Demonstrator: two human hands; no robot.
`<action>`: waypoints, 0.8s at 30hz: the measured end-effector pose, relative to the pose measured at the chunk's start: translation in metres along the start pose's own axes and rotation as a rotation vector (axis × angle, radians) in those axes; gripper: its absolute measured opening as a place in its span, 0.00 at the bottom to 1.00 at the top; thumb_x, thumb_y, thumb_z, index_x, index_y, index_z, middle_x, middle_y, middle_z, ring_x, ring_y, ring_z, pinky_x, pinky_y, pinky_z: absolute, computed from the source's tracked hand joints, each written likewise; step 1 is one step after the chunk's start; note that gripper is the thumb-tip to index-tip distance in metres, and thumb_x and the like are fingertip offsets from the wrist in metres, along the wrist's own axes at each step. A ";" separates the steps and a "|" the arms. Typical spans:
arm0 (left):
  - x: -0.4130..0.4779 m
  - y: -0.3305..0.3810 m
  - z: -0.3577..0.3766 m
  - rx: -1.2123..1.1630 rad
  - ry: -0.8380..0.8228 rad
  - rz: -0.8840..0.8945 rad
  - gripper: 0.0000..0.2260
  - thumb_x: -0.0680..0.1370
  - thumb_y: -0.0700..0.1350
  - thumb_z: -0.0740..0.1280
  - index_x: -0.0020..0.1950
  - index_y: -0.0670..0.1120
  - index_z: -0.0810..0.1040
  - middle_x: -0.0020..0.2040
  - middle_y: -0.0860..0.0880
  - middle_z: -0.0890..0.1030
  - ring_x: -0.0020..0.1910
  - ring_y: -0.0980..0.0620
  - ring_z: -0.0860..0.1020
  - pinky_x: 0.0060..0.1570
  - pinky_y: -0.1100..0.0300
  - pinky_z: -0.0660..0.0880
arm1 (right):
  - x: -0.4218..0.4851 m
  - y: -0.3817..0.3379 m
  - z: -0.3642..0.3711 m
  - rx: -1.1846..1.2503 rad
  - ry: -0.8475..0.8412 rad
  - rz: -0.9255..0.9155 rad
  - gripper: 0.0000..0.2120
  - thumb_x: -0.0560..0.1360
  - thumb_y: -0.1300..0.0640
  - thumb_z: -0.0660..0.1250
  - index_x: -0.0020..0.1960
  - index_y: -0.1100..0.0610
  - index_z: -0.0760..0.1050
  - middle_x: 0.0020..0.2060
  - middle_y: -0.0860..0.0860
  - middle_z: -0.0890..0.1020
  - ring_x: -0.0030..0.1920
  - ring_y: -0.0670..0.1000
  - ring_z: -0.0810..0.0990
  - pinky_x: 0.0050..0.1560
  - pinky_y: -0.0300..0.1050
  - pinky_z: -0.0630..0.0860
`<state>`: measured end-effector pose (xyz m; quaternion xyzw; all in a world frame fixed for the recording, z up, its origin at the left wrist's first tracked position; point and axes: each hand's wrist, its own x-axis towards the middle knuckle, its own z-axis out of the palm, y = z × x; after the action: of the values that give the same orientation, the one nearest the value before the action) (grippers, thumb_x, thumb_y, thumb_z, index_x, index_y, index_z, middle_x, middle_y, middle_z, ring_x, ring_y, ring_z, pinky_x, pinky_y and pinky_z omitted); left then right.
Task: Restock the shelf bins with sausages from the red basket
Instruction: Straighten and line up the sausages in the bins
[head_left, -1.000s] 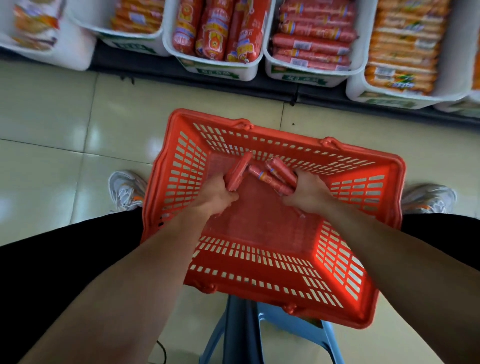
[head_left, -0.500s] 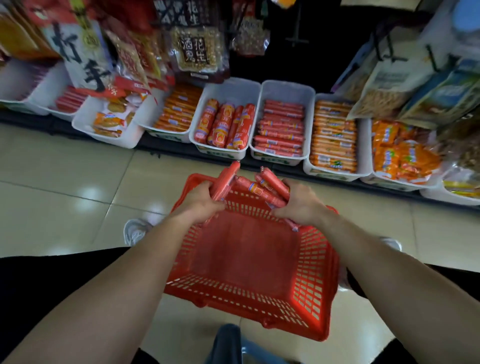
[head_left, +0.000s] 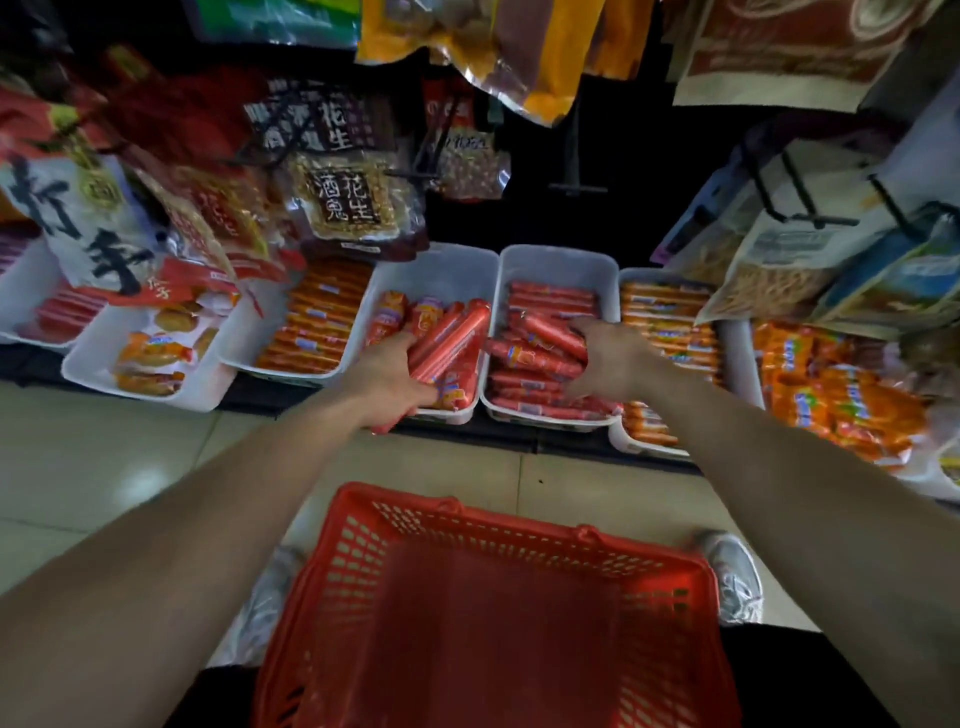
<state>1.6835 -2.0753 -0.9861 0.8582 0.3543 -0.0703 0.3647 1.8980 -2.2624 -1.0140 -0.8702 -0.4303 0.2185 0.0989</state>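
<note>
From the red basket (head_left: 343, 556) at six o'clock, the left hand (head_left: 387, 376) reaches to eleven o'clock. Its fingers are curled tight round a sausage bundle (head_left: 452, 338) held over the left bin (head_left: 441, 270). At one o'clock the right hand (head_left: 613, 358) grips more sausages (head_left: 550, 332), low in the right bin (head_left: 556, 260) just beside.

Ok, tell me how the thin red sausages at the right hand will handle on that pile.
The thin red sausages are round and glossy-wrapped, so they probably roll or slide. They stick out straight from the right hand, so likely stiff. The white bin should contain them.
</note>
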 end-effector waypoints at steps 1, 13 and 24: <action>0.015 -0.001 -0.003 0.042 0.002 0.019 0.20 0.72 0.43 0.74 0.62 0.47 0.72 0.43 0.49 0.79 0.36 0.54 0.78 0.30 0.61 0.73 | 0.013 0.005 0.004 -0.045 -0.027 -0.013 0.40 0.64 0.47 0.81 0.71 0.51 0.68 0.60 0.53 0.80 0.57 0.56 0.80 0.52 0.43 0.72; 0.104 0.001 0.024 -0.052 -0.007 0.104 0.21 0.72 0.43 0.76 0.62 0.50 0.73 0.49 0.51 0.81 0.43 0.56 0.80 0.40 0.61 0.76 | 0.058 0.035 0.051 -0.431 -0.202 -0.222 0.42 0.76 0.33 0.61 0.80 0.51 0.50 0.76 0.52 0.63 0.73 0.56 0.65 0.70 0.52 0.65; 0.160 0.045 0.068 0.229 -0.107 0.300 0.28 0.72 0.50 0.76 0.70 0.57 0.72 0.58 0.53 0.78 0.54 0.52 0.78 0.50 0.59 0.72 | 0.042 0.088 0.062 -0.267 0.105 -0.339 0.23 0.79 0.42 0.55 0.68 0.51 0.73 0.67 0.52 0.75 0.64 0.57 0.75 0.62 0.55 0.75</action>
<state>1.8407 -2.0541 -1.0700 0.9323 0.1925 -0.1005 0.2894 1.9536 -2.2837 -1.1125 -0.8011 -0.5898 0.0941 0.0406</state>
